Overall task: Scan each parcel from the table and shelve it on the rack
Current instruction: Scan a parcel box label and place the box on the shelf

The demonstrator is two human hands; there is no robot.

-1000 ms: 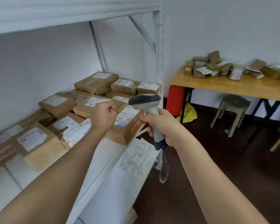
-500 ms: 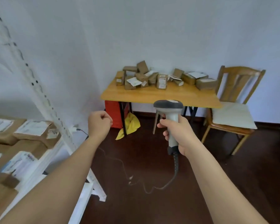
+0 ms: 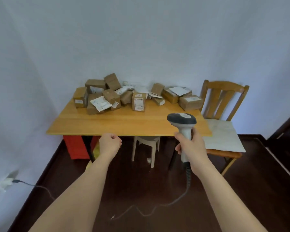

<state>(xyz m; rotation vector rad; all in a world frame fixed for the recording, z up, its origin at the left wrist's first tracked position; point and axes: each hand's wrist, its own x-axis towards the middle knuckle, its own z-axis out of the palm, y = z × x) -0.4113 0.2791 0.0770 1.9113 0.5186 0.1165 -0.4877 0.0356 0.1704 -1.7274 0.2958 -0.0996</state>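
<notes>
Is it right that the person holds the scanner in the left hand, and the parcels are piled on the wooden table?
Not quite. The head view shows the scanner in the right hand. The left hand is empty. The parcels are indeed piled on the wooden table.

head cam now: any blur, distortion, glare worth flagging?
Head view: wall plug at lower left is motion-smeared; the table edge bows from wide-angle distortion; light is soft and even, no glare; parcel label text is too small to read; scanner in the right hand is sharp.

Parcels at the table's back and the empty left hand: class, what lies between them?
In the head view, only bare tabletop separates the parcels from the left hand, which is at the near edge.
</notes>
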